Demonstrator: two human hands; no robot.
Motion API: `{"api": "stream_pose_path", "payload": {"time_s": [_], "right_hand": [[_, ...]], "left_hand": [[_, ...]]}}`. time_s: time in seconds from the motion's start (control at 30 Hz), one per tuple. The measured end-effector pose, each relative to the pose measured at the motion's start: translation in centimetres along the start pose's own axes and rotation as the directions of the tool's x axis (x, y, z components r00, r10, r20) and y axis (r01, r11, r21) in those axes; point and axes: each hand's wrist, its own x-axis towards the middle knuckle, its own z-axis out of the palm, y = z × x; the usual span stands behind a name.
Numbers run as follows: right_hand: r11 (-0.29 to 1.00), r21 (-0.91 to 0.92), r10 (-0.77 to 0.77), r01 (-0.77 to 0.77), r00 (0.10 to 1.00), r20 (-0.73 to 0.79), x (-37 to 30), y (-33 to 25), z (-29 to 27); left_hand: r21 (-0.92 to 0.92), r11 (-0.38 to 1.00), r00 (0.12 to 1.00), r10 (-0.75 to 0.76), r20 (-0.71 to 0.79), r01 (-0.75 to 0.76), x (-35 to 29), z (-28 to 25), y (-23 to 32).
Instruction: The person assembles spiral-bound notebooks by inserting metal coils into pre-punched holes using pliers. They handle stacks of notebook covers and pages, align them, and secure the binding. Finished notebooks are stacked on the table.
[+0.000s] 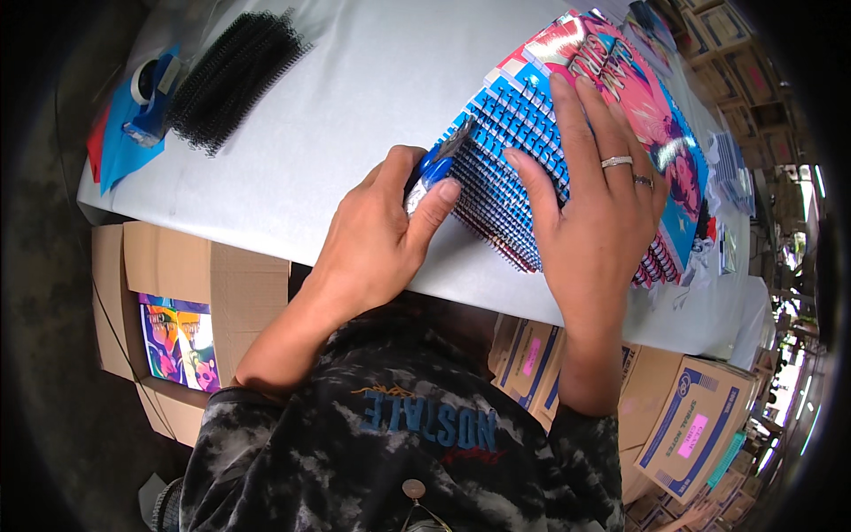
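Note:
A tall stack of spiral notebooks [596,62] with pink and blue covers lies on the right half of the table, its coiled edges facing me. My left hand [377,226] is wrapped round a pair of pliers [432,170] with blue and pale handles. The dark jaws of the pliers touch or nearly touch the coils at the left side of the stack. My right hand [598,195], with rings on two fingers, rests on the stack with fingers stretched out and thumb apart. Its palm hides part of the covers.
Black spiral coils [235,80] lie in a bundle at the table's far left, near a blue tape dispenser [152,97]. Below the table's left edge stands an open cardboard box [253,293] holding colourful notebooks. Closed cartons [687,430] stand at the lower right.

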Motion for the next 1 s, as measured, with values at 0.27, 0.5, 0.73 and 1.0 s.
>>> {"api": "stream_pose_path", "payload": {"time_s": [0.27,0.5,0.73,1.0], "right_hand": [[1.0,0.024,0.013,-0.012,0.999,-0.051,0.1,-0.1,0.2],[1.0,0.015,0.017,-0.016,0.999,-0.04,0.1,0.1,0.2],[0.999,0.044,0.024,-0.02,0.997,-0.077,0.5,0.1,0.2],[0.983,0.161,0.1,-0.09,0.993,-0.056,0.9,0.3,-0.2]], "left_hand": [[-0.777,0.0,0.743,0.289,0.603,0.63,0.5,-1.4,-1.2],[-0.114,0.988,0.988,-0.087,0.126,0.102,-0.1,-0.8,1.2],[-0.772,0.019,0.735,0.289,0.613,0.636,0.8,-1.6,0.3],[-0.255,0.957,0.974,-0.08,0.213,0.135,0.4,-1.2,1.7]]}}
